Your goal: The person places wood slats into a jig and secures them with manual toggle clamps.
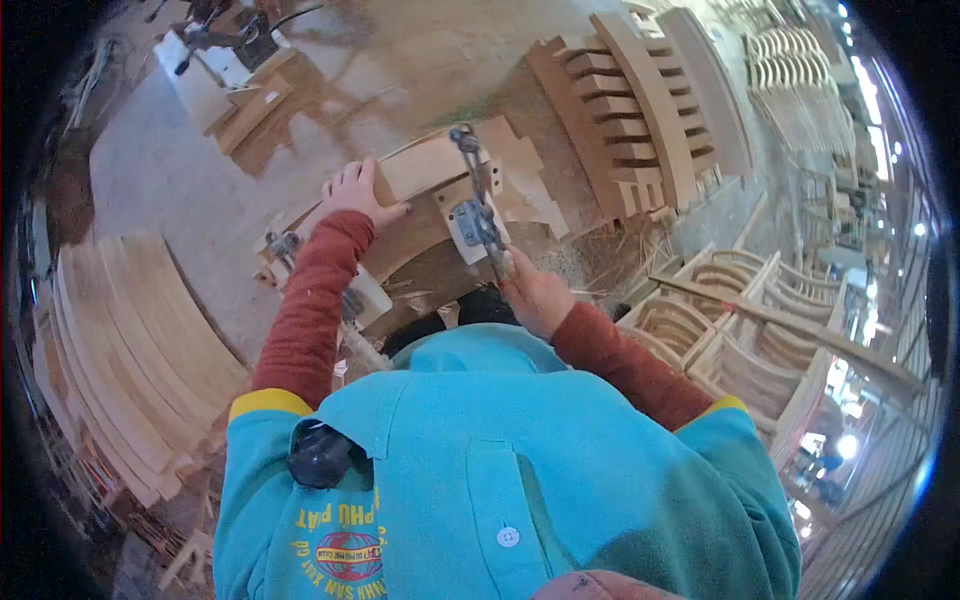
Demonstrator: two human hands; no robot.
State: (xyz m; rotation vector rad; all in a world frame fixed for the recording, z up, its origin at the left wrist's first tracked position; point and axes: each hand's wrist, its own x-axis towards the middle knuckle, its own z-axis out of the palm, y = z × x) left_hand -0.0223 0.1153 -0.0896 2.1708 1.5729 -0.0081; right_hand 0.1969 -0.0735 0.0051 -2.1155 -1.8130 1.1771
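My left hand (365, 192) lies with outstretched fingers on a curved wooden piece (428, 166), near its left end. My right hand (538, 292) is closed around the lower end of the handle of a metal toggle clamp (468, 218). That clamp is mounted on a small light wooden block, and its arm reaches over the right part of the curved piece. Under these lies a flat wooden jig board (530, 180) with a cut edge. A second clamp (283, 245) stands at the left end, partly hidden by my left forearm.
Long curved boards (140, 340) are stacked at the left. Stacked wooden parts (640, 110) stand on the table (400, 60) at the back right. Another clamp fixture (245, 100) sits at the back left. Wooden frames with curved parts (740, 310) are at the right.
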